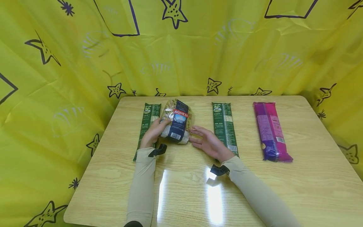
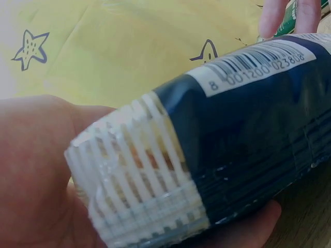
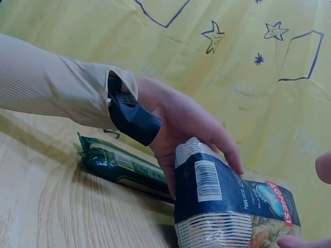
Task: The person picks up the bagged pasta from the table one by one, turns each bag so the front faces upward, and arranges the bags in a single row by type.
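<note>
A clear bag of spiral pasta [image 1: 179, 121] with a dark blue AGNESI label is tilted over the table, left of centre. My left hand [image 1: 153, 133] grips its left side, thumb on the front; in the left wrist view a fingertip [image 2: 264, 219] shows under the bag. My right hand [image 1: 208, 143] is at the bag's right side, fingers extended and fingertips close to its edge. Under the left forearm and hand lies a green packet [image 1: 147, 119], partly covered. Another green packet [image 1: 224, 123] lies beneath the right hand, its lower part overlapped in the head view.
A purple and pink packet [image 1: 269, 129] lies farther right on the wooden table [image 1: 184, 195]. Behind the table's back edge hangs a yellow curtain [image 1: 193, 63] printed with starfish and shells. Light reflects off the front of the tabletop.
</note>
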Tool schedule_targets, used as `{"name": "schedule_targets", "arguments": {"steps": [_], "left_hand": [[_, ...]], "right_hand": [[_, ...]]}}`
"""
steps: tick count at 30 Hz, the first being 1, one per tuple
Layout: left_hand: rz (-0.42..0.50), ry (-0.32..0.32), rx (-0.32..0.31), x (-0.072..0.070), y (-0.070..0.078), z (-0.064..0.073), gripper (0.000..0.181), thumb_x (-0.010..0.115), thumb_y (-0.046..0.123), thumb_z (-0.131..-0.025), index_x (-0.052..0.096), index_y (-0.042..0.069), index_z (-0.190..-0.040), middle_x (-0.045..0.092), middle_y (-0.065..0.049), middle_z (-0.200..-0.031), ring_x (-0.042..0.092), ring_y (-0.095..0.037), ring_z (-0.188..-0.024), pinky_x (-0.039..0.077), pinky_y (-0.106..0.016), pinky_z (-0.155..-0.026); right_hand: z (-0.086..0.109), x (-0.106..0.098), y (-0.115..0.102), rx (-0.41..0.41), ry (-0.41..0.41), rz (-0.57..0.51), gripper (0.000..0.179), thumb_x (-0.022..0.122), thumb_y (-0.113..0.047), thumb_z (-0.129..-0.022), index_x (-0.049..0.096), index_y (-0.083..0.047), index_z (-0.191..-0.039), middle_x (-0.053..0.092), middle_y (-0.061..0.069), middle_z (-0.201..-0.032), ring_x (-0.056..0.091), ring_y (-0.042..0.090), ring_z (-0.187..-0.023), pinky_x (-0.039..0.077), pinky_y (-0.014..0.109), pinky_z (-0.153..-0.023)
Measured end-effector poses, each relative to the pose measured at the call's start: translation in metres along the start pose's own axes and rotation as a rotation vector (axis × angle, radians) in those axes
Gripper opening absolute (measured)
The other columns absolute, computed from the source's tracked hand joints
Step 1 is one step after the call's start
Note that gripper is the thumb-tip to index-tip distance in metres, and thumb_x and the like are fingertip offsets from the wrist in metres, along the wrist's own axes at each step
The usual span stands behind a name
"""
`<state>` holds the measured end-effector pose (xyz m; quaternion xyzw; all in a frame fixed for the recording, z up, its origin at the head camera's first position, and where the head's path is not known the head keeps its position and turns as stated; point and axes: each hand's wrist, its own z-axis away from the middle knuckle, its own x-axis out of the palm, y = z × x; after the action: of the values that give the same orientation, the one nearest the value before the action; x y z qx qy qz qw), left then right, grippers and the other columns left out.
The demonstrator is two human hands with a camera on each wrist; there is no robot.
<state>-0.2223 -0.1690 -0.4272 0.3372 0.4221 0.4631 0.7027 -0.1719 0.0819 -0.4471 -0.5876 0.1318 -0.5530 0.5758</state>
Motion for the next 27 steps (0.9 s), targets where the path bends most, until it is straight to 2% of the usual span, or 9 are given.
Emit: {"name": "schedule_targets", "arguments": {"steps": [6,16,19,22,27], "left_hand": [[0.025,-0.003,0.004,0.001,-0.001,-0.002,0.088,0.050,0.048,-0.098,0.002,0.006,-0.158,0.009,-0.019,-0.165,0.015,-0.038,-0.152,0.021,-0.057,-0.122],[0.103,-0.028,0.031,0.007,-0.002,-0.006,0.084,0.051,0.038,-0.100,-0.001,0.009,-0.158,0.014,-0.023,-0.162,0.021,-0.040,-0.150,0.024,-0.057,-0.121],[0.167,-0.061,0.042,0.011,-0.001,-0.007,0.080,0.051,0.035,-0.101,0.000,0.012,-0.158,0.028,-0.024,-0.156,0.035,-0.040,-0.143,0.036,-0.055,-0.116],[0.215,-0.088,0.056,0.014,0.000,-0.008,0.074,0.050,0.032,-0.102,0.005,0.015,-0.157,0.042,-0.022,-0.146,0.051,-0.036,-0.129,0.049,-0.049,-0.106],[0.229,-0.102,0.066,0.019,0.001,-0.008,0.065,0.049,0.030,-0.102,0.015,0.015,-0.155,0.049,-0.020,-0.139,0.057,-0.028,-0.116,0.056,-0.042,-0.095]], "right_hand": [[0.000,-0.001,0.000,0.006,0.004,-0.001,0.064,0.036,-0.035,-0.106,0.009,-0.008,-0.157,0.007,0.018,-0.165,0.018,0.048,-0.149,0.018,0.053,-0.125],[-0.001,-0.003,0.000,-0.001,0.019,-0.018,0.062,0.038,-0.034,-0.105,0.011,-0.007,-0.155,0.004,0.020,-0.165,0.016,0.051,-0.148,0.019,0.054,-0.124],[-0.001,-0.004,0.000,-0.005,0.022,-0.029,0.061,0.037,-0.034,-0.106,0.011,-0.007,-0.153,0.002,0.019,-0.165,0.017,0.050,-0.148,0.019,0.055,-0.124],[-0.002,-0.006,0.000,-0.013,0.031,-0.041,0.061,0.037,-0.034,-0.106,0.009,-0.007,-0.154,0.003,0.017,-0.165,0.019,0.050,-0.148,0.019,0.055,-0.124],[-0.004,-0.009,0.000,-0.014,0.047,-0.052,0.061,0.035,-0.034,-0.106,0.009,-0.008,-0.155,0.008,0.018,-0.165,0.022,0.049,-0.147,0.021,0.055,-0.123]]}}
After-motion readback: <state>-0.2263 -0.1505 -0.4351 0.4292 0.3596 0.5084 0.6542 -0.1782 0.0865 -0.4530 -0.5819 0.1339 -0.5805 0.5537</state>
